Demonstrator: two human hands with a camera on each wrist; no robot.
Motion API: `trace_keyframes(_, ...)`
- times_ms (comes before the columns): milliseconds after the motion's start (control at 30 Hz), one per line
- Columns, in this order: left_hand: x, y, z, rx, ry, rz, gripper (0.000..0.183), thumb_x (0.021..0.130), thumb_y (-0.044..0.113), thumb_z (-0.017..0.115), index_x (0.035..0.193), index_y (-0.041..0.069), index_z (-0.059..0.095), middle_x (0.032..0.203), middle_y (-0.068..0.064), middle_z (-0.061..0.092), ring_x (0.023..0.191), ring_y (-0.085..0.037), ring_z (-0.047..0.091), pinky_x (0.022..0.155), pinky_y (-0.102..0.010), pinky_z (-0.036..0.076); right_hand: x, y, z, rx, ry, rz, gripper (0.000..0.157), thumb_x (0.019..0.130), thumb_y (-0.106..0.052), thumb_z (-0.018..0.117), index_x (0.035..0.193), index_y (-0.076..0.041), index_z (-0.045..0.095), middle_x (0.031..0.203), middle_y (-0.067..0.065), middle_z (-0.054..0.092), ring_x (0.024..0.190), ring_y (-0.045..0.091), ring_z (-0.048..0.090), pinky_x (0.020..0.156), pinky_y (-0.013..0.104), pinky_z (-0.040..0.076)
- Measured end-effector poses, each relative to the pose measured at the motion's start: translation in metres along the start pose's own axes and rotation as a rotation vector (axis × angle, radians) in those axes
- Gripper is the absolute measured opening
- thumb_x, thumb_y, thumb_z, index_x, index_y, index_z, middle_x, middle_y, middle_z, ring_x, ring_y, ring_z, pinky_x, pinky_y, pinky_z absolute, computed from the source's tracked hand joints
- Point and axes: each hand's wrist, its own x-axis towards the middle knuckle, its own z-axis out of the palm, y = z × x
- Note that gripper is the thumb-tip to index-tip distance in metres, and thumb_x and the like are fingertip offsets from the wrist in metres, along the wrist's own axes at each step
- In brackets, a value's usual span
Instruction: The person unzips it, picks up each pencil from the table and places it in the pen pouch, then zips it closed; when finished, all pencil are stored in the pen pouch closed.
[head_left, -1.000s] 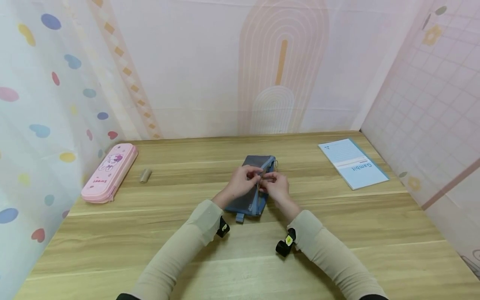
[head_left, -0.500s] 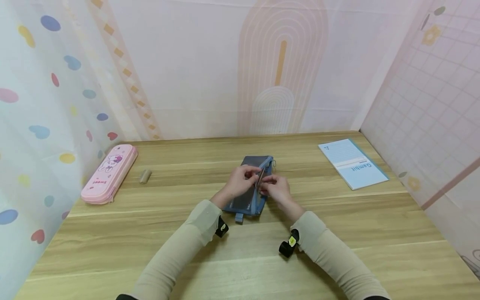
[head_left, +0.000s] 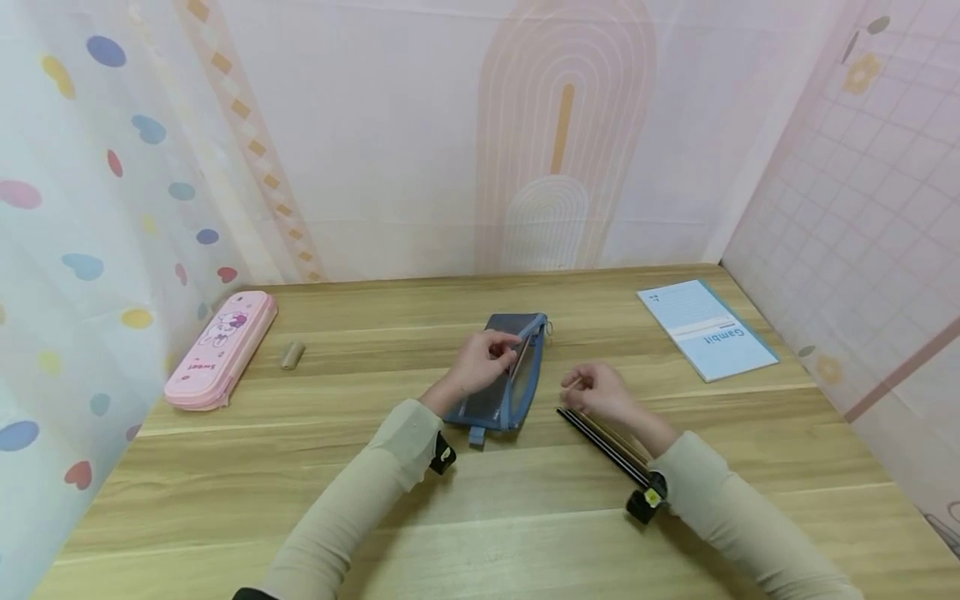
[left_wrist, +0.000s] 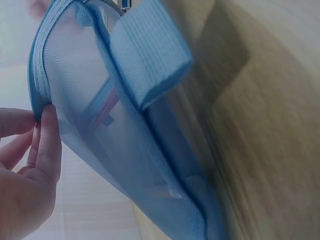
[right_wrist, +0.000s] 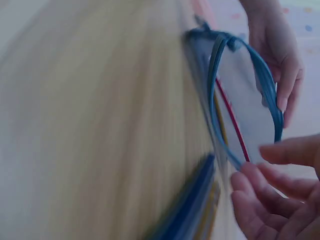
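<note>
Head view: centred on the counter (head_left: 495, 525) lies a pouch (head_left: 483, 408), its rim pinched by fingers of the left hand (head_left: 477, 362), probably to hold the mouth wide; it is see-through mesh edged in blue. The right hand (head_left: 602, 392), fingers loosely bent round nothing visible, is near slim rods (head_left: 603, 447).

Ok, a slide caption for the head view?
Left hand pinches the edge of an open blue pouch; right hand near black sticks; pink case left, notebook right.
</note>
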Motion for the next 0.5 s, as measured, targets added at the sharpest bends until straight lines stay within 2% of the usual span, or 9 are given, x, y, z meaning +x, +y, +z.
trace_keyframes(100,-0.001,-0.001,0.001,0.002,-0.015,0.006,0.023,0.085,0.005,0.055,0.106,0.0,0.063,0.084,-0.011,0.058,0.068,-0.013,0.054,0.051,-0.019,0.041,-0.016,0.01,-0.013,-0.158,-0.071,-0.065,0.016,0.079,-0.002,0.059,0.09,0.008,0.06,0.075,0.014,0.063,0.061,0.012,0.055,0.053,0.024,0.047)
trace_keyframes(167,-0.001,-0.002,0.001,0.003,-0.024,0.006,0.023,0.085,0.005,0.055,0.106,0.0,0.063,0.084,-0.011,0.058,0.067,-0.013,0.054,0.051,-0.019,0.041,-0.026,0.016,-0.02,-0.293,-0.071,-0.088,0.011,0.078,-0.005,0.062,0.085,0.004,0.062,0.073,0.01,0.064,0.062,0.01,0.056,0.052,0.021,0.047)
trace_keyframes(300,-0.001,-0.004,0.001,-0.004,-0.042,0.001,0.023,0.086,0.005,0.054,0.106,0.0,0.063,0.084,-0.011,0.058,0.068,-0.013,0.053,0.052,-0.019,0.04,-0.049,0.022,-0.03,-0.481,-0.059,-0.073,0.01,0.075,-0.01,0.066,0.081,-0.002,0.063,0.07,0.003,0.063,0.061,0.008,0.055,0.053,0.021,0.046)
trace_keyframes(367,0.0,-0.005,0.0,0.002,-0.046,0.008,0.023,0.086,0.005,0.054,0.106,-0.001,0.063,0.084,-0.011,0.058,0.069,-0.014,0.053,0.053,-0.019,0.041,-0.058,0.024,-0.034,-0.53,-0.065,-0.077,0.011,0.074,-0.01,0.068,0.081,-0.002,0.064,0.068,0.001,0.061,0.061,0.008,0.053,0.054,0.021,0.044)
trace_keyframes(500,0.001,-0.008,0.0,0.022,-0.048,0.021,0.023,0.086,0.005,0.054,0.105,-0.001,0.063,0.084,-0.011,0.058,0.071,-0.014,0.053,0.055,-0.019,0.041,-0.071,0.025,-0.037,-0.545,-0.097,-0.091,0.012,0.073,-0.007,0.068,0.083,-0.003,0.064,0.067,-0.001,0.06,0.062,0.006,0.052,0.054,0.02,0.043)
